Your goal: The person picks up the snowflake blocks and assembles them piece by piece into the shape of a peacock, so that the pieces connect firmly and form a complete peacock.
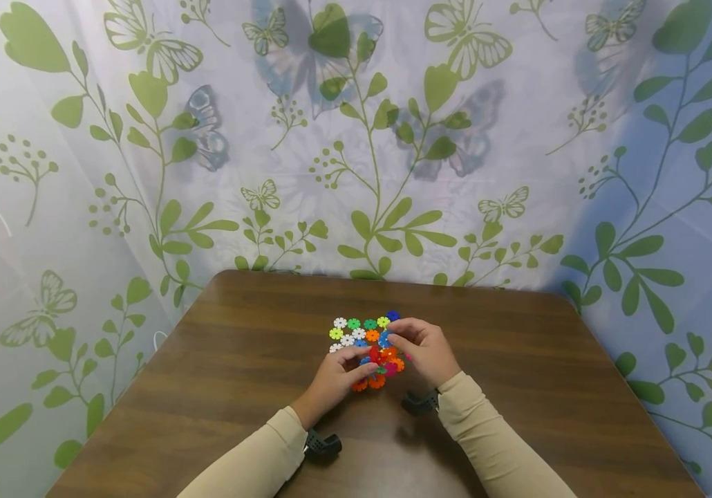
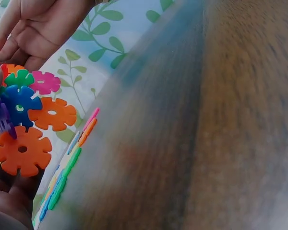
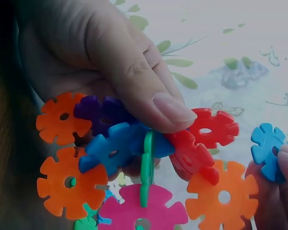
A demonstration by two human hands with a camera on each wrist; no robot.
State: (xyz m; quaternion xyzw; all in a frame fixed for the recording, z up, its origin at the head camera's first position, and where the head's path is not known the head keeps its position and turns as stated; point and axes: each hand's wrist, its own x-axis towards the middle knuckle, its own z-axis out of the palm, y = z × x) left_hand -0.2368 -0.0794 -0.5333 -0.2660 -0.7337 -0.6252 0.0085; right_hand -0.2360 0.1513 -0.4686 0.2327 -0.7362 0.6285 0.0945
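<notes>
A cluster of interlocked flower-shaped plastic discs, in orange, pink, red, blue, purple and green, is in my left hand. The thumb presses on the middle of the cluster in the right wrist view, and the fingers behind are partly hidden. My right hand pinches a single blue disc between thumb and fingertips, apart from the cluster. In the head view both hands are close together, and the cluster is partly covered by the left fingers.
Loose discs in white, green, yellow, blue and orange lie flat in rows beyond my hands. They stand on a brown wooden table. Black devices hang under both wrists. A curtain with leaves and butterflies closes off the back.
</notes>
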